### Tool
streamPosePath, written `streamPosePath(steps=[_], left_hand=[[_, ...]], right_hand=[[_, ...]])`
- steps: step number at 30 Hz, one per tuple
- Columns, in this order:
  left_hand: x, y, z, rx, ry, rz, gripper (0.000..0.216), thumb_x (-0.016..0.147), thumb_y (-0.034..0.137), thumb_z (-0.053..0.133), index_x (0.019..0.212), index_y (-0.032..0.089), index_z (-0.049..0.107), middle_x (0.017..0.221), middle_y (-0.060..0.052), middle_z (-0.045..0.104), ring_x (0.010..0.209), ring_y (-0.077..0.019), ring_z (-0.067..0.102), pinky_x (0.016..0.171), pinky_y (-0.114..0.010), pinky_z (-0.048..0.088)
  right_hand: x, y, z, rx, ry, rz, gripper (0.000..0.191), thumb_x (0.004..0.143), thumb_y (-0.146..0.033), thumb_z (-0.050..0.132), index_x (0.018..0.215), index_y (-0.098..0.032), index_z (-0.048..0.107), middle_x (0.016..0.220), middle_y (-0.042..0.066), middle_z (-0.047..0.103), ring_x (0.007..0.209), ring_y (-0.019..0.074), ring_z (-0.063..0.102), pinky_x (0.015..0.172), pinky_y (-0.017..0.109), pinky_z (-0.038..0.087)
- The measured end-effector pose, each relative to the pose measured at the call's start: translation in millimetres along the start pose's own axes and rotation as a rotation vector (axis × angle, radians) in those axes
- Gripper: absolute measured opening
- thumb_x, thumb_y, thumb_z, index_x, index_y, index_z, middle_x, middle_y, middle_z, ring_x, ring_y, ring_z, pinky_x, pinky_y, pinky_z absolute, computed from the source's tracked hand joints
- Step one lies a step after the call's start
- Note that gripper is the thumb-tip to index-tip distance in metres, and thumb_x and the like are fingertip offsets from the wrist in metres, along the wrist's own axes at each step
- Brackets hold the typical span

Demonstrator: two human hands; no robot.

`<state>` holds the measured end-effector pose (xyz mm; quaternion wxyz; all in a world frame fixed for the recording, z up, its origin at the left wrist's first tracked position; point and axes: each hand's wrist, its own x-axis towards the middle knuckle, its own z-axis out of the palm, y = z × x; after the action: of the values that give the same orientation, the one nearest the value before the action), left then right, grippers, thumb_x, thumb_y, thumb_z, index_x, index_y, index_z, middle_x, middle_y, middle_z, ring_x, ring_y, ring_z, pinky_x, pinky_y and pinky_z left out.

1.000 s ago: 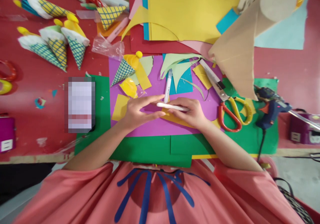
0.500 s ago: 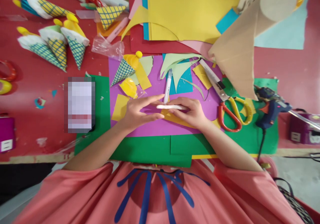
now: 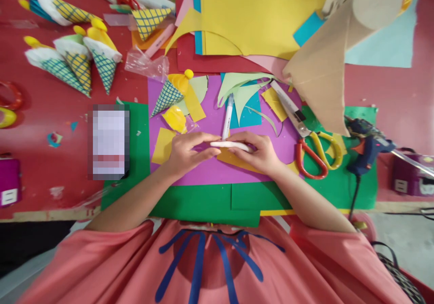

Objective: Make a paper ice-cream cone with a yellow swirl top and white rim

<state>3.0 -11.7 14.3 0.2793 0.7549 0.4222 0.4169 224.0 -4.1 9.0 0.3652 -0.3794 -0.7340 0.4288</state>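
A thin white strip (image 3: pixel 232 145), soft-looking like modelling clay, is held above the purple sheet. My right hand (image 3: pixel 259 149) pinches its right part between thumb and fingers. Around its left end, the thumb and forefinger of my left hand (image 3: pixel 186 151) close from below and above. Just beyond the strip a white pen (image 3: pixel 227 116) lies on the purple sheet (image 3: pixel 200 173). To the left of the pen are a small paper cone with a yellow swirled top (image 3: pixel 172 91) and a yellow lump in clear plastic (image 3: pixel 175 119).
Scissors (image 3: pixel 310 146) with red and yellow handles lie at right, near a blue glue gun (image 3: pixel 368 150). A phone (image 3: pixel 108 142) lies at left. Several finished cones (image 3: pixel 101 62) sit at the upper left. Yellow sheets (image 3: pixel 261 15) and a brown cardboard piece (image 3: pixel 322 73) are at the back.
The thumb and forefinger of my left hand have drawn closer together around the strip's left end. The strip has shifted slightly left and now curves a little.
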Motion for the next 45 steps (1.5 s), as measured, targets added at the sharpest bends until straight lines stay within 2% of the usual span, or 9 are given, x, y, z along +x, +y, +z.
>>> streamPosePath(steps=[3, 11, 15, 19, 26, 31, 34, 37, 45], left_hand=[[-0.2, -0.7, 0.4, -0.002, -0.040, 0.014, 0.041, 0.083, 0.042, 0.076, 0.117, 0.020, 0.071, 0.100, -0.003, 0.081, 0.083, -0.0142, 0.078, 0.078, -0.019, 0.060], [1.1, -0.9, 4.1, 0.155, 0.018, 0.193, 0.012, 0.088, 0.024, 0.072, 0.099, 0.022, 0.075, 0.088, 0.003, 0.081, 0.072, -0.0074, 0.076, 0.070, -0.013, 0.056], [0.0, -0.9, 0.9, 0.111, -0.008, 0.141, 0.013, 0.090, 0.028, 0.069, 0.099, 0.023, 0.076, 0.087, 0.003, 0.081, 0.071, -0.0079, 0.075, 0.068, -0.013, 0.055], [0.1, -1.6, 0.0, 0.048, -0.049, 0.063, 0.041, 0.084, 0.044, 0.074, 0.120, 0.024, 0.073, 0.103, -0.004, 0.080, 0.079, -0.0142, 0.077, 0.074, -0.019, 0.060], [-0.2, -3.5, 3.9, 0.037, -0.010, 0.030, 0.016, 0.088, 0.030, 0.071, 0.103, 0.026, 0.078, 0.093, 0.000, 0.081, 0.074, -0.0112, 0.077, 0.071, -0.017, 0.058], [0.0, -3.8, 0.5, -0.005, -0.033, -0.033, 0.023, 0.090, 0.043, 0.067, 0.096, 0.026, 0.080, 0.082, 0.000, 0.081, 0.066, -0.0108, 0.074, 0.064, -0.017, 0.056], [0.1, -3.0, -0.5, -0.027, -0.050, -0.065, 0.041, 0.082, 0.054, 0.072, 0.110, 0.025, 0.077, 0.096, -0.003, 0.081, 0.076, -0.0144, 0.076, 0.073, -0.020, 0.059], [0.7, -2.0, 1.0, 0.005, -0.037, -0.022, 0.045, 0.079, 0.046, 0.078, 0.119, 0.024, 0.073, 0.105, -0.004, 0.080, 0.084, -0.0155, 0.077, 0.078, -0.021, 0.060], [4.9, 0.4, 1.8, -0.019, -0.008, -0.063, 0.013, 0.087, 0.034, 0.071, 0.088, 0.022, 0.075, 0.080, 0.000, 0.079, 0.071, -0.0103, 0.073, 0.070, -0.018, 0.056]], right_hand=[[0.9, -1.5, 0.0, 0.003, 0.018, -0.010, 0.016, 0.091, -0.029, 0.065, 0.100, -0.017, 0.071, 0.087, 0.003, 0.078, 0.067, 0.0100, 0.069, 0.060, 0.019, 0.052], [0.8, -0.6, 0.3, 0.026, 0.013, -0.038, 0.024, 0.088, -0.030, 0.071, 0.107, -0.017, 0.068, 0.097, 0.006, 0.078, 0.077, 0.0118, 0.073, 0.067, 0.019, 0.055], [0.6, -0.9, 1.0, 0.015, -0.016, -0.042, 0.014, 0.092, -0.026, 0.064, 0.101, -0.017, 0.071, 0.086, 0.003, 0.077, 0.066, 0.0091, 0.068, 0.061, 0.018, 0.050], [0.9, -2.0, 0.2, -0.009, -0.001, 0.008, 0.018, 0.091, -0.032, 0.065, 0.095, -0.015, 0.071, 0.079, 0.003, 0.076, 0.061, 0.0090, 0.065, 0.057, 0.018, 0.048], [1.3, -2.3, -3.0, 0.009, -0.006, 0.066, 0.031, 0.089, -0.039, 0.067, 0.113, -0.018, 0.070, 0.102, 0.008, 0.078, 0.084, 0.0162, 0.074, 0.073, 0.024, 0.057], [0.7, 0.0, -1.6, 0.002, -0.012, 0.009, 0.017, 0.090, -0.026, 0.064, 0.102, -0.016, 0.072, 0.089, 0.004, 0.078, 0.070, 0.0111, 0.070, 0.063, 0.019, 0.052], [0.3, 0.4, -1.3, -0.008, -0.025, 0.026, 0.019, 0.091, -0.030, 0.065, 0.099, -0.014, 0.073, 0.081, 0.003, 0.077, 0.062, 0.0093, 0.065, 0.057, 0.019, 0.048], [0.2, -0.4, -1.0, -0.016, -0.033, 0.033, 0.021, 0.091, -0.033, 0.064, 0.098, -0.015, 0.073, 0.081, 0.004, 0.077, 0.061, 0.0095, 0.064, 0.057, 0.020, 0.047], [2.4, -1.0, -6.7, 0.001, -0.078, 0.092, 0.031, 0.086, -0.035, 0.071, 0.111, -0.017, 0.067, 0.092, 0.005, 0.076, 0.070, 0.0123, 0.069, 0.061, 0.021, 0.051]])
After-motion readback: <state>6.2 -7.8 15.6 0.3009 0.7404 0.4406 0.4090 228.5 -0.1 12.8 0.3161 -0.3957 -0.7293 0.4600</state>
